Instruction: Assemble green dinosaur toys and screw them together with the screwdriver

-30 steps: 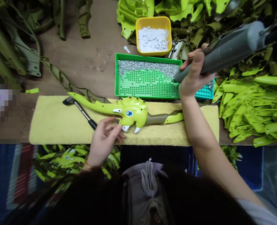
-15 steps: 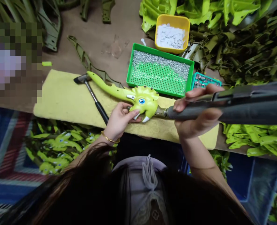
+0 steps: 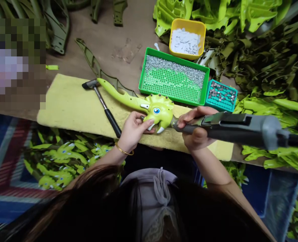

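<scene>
My left hand (image 3: 136,127) pinches the lower side of a lime-green plastic dinosaur head (image 3: 161,109) with a blue eye, white horns and a long curved green tail piece. Closed round a dark grey electric screwdriver (image 3: 229,129) is my right hand (image 3: 195,126). The driver lies nearly level, its tip meeting the right side of the head; the exact contact point is hidden. Beneath them is a yellow cloth pad (image 3: 65,104). A hammer (image 3: 102,104) with a black grip rests on the pad, just left of my left hand.
A green tray (image 3: 174,90) of small screws lies beyond the head, with a teal tray (image 3: 220,95) of metal bits beside it. Behind stands a yellow tub (image 3: 187,38) of white pieces. Olive parts (image 3: 259,57) pile up at right. Finished-looking heads (image 3: 60,164) fill a bin below left.
The screwdriver has swung, so its rear end now shows lower and further left. My right hand has shifted slightly left. My left hand still holds the head.
</scene>
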Tool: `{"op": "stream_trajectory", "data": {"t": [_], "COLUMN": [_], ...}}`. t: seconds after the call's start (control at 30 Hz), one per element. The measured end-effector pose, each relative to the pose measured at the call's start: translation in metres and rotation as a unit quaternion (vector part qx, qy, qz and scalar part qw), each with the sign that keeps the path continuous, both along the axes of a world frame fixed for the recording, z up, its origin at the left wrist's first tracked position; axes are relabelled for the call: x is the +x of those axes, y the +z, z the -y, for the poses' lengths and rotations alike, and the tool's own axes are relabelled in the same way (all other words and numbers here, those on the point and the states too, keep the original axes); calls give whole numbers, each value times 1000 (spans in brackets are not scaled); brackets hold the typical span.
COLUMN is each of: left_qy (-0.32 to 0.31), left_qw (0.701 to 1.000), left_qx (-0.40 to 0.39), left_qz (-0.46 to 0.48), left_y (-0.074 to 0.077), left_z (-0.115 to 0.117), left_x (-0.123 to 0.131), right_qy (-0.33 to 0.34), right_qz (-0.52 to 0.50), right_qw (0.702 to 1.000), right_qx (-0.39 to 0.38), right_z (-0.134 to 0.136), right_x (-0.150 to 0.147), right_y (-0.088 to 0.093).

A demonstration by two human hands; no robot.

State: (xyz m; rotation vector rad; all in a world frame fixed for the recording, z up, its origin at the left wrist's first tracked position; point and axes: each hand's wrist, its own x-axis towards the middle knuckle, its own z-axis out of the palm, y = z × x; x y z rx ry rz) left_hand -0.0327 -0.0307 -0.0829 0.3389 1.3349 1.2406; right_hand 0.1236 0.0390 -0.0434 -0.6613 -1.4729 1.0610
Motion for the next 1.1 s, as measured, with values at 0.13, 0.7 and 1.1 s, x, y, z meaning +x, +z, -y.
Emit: {"op": "stream_trajectory", "data": {"t": [0.13, 0.7, 1.1], "left_qy": [-23, -54, -33], "left_qw": [1000, 998, 999], "left_qx": [8, 10, -1], "left_qz": [-5, -13, 0], "left_y": [-7, -9, -8], "left_z": [2, 4, 0], "left_x": [1, -3, 0], "right_qy": [-166, -272, -167], "right_qz": [-126, -9, -21], "right_qw": [975, 962, 984], "right_qx": [73, 20, 60], "right_z": [-57, -142, -47], "right_x": [-24, -39, -29], "right_y": [16, -42, 21]}}
